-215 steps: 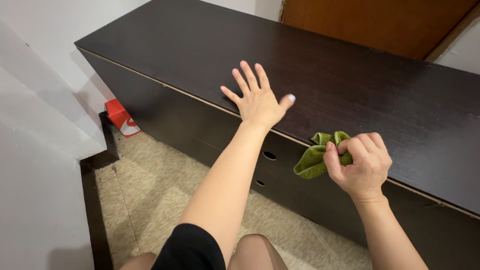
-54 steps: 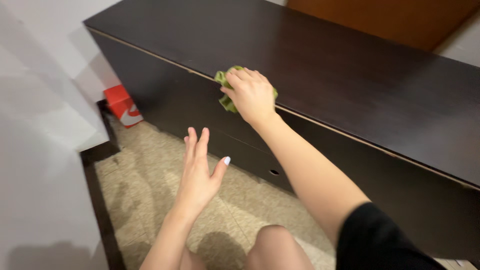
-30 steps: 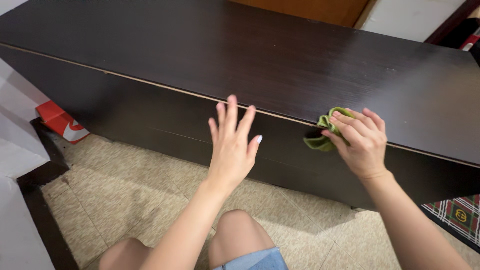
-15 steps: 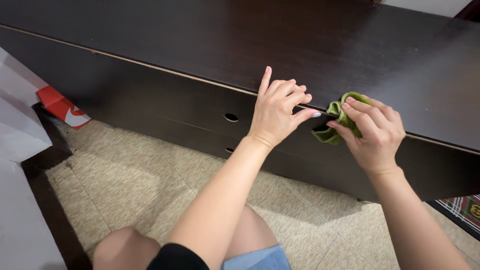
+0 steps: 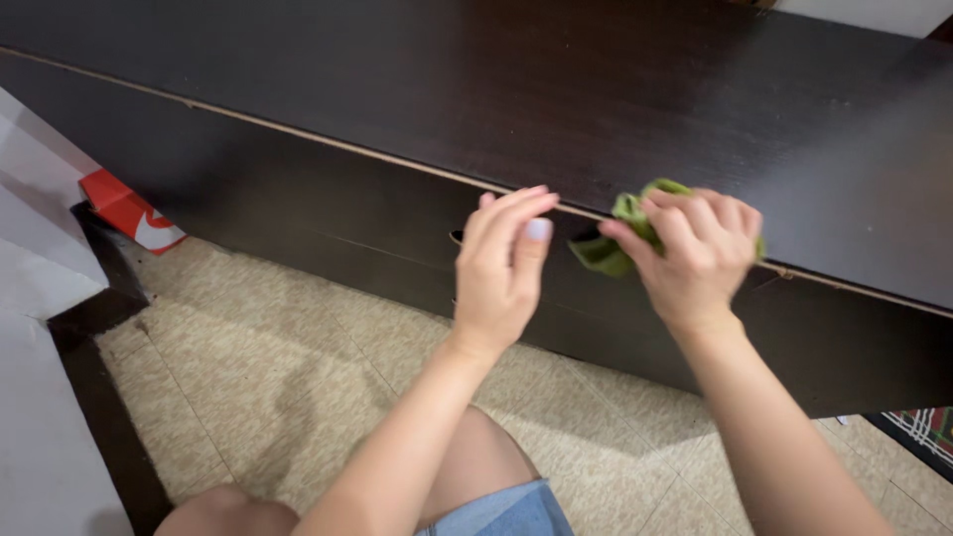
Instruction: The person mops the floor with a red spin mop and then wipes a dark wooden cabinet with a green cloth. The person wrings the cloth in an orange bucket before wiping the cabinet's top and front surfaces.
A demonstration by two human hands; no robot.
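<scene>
A person's right hand (image 5: 700, 260) bunches a green cloth (image 5: 617, 236) against the front edge of a long dark wooden cabinet (image 5: 615, 89), its grip pinched tight around the wad so that a fold of fabric hangs just below the pale seam where top meets front. The left hand (image 5: 501, 266) hovers just beside it in front of the cabinet face, its grip loose and half spread, holding nothing, fingertips close to the same edge.

By the look of it the cloth is working along that edge, and the wipe would go best with the wad kept flat on the corner, so that it covers both the top's lip and the upper strip of the front, with steady pressure along the grain. The loose fold could catch on a small chip that shows in the seam just right of the hand.

There is plenty of bare cabinet top on either side for long strokes. Lower down, round finger holes (image 5: 457, 237) in the drawer fronts lie partly behind the left hand. A red and white box (image 5: 129, 210) sits on the tiled floor (image 5: 298, 377) at the cabinet's left end, beside a white wall (image 5: 40, 228), which narrows the room there; a patterned rug (image 5: 918, 437) shows at the far right.
</scene>
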